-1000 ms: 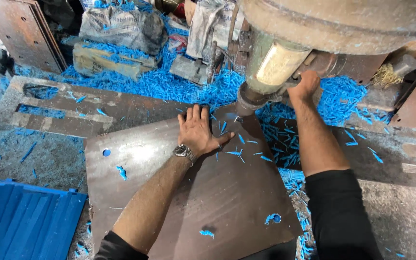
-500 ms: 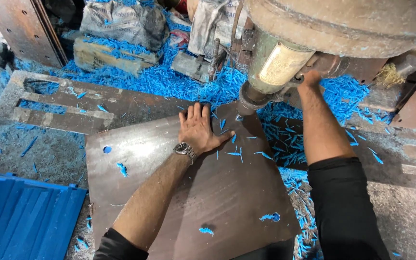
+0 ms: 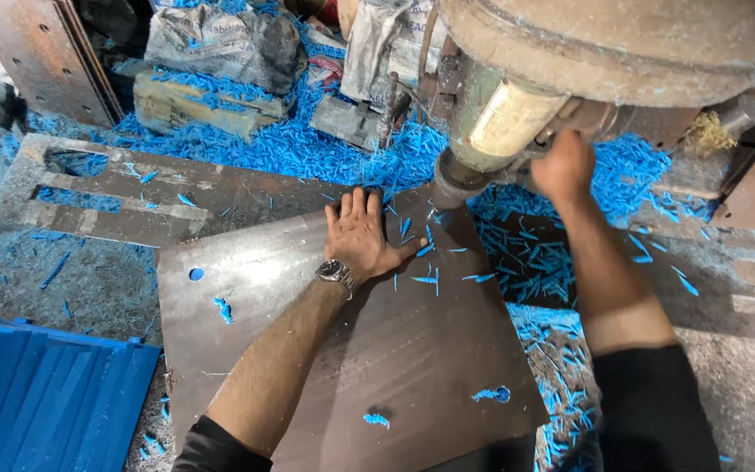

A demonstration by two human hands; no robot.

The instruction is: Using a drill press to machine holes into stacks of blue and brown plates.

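Head view looks down on a dark brown plate (image 3: 351, 350), a flat square sheet with a dull, scuffed face, round holes near its corners and a litter of blue swarf (image 3: 342, 149) curled in short strips over and beyond it. Above the plate's far edge lie two crumpled grey sacks (image 3: 220, 39) with faint dark print, one left and one closer to the drill, and below the left one a flat, dusty slab (image 3: 194, 105). At the plate's far right corner stands the drill spindle (image 3: 465, 170), a grimy cylinder under a broad dust-caked housing (image 3: 622, 44). The left hand (image 3: 360, 236) lies flat on the plate near that corner, fingers together and palm down, a metal wristwatch (image 3: 335, 272) on the wrist. The right hand (image 3: 563, 166) is raised beside the spindle, closed about a part under the housing; what it grips is hidden. Compared with a moment earlier, the left hand sits in the same spot on the plate, and the right hand has stayed up by the spindle. Left of the plate lies a stack of ribbed blue panels (image 3: 37, 402).
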